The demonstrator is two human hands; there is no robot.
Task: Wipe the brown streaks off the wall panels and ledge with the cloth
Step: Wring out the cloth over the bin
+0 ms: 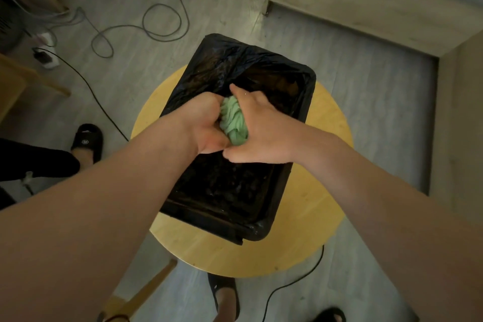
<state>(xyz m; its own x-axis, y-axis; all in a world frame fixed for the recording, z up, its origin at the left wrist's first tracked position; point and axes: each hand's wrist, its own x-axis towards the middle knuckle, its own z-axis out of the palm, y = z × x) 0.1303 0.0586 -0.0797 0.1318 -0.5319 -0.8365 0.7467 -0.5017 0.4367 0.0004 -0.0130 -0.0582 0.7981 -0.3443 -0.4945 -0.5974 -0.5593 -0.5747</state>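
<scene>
Both hands meet over the black lined tub (pixel 292 164) and are closed hard on the cloth (pixel 233 120). The left hand (pixel 206 125) is balled into a fist round the wad's left side. The right hand (pixel 261 133) wraps the right side, thumb tucked under toward the person and one finger lying along the far end. The two hands touch each other at the near end of the wad, so neither is nearer; each already has its share.

Between them the green cloth shows as a twisted rope. The part in view is longer from near to far than across, roughly in line with the tub's long rims, its far end tipping slightly left. Its ends are buried in the palms, so how the whole cloth runs cannot be told. It is held above the middle of the tub, a little toward the far end, clear of the rims.

By the look of the twist, this is wringing, with wiping yet to come. The tub sits on a round wooden stool top (pixel 313 217), overhanging its far edge. A pale wooden ledge (pixel 352 17), likely the one to clean, lies well apart, beyond the tub's far right corner; carrying the cloth there means going away and to the right. No brown streaks can be made out on it.
</scene>
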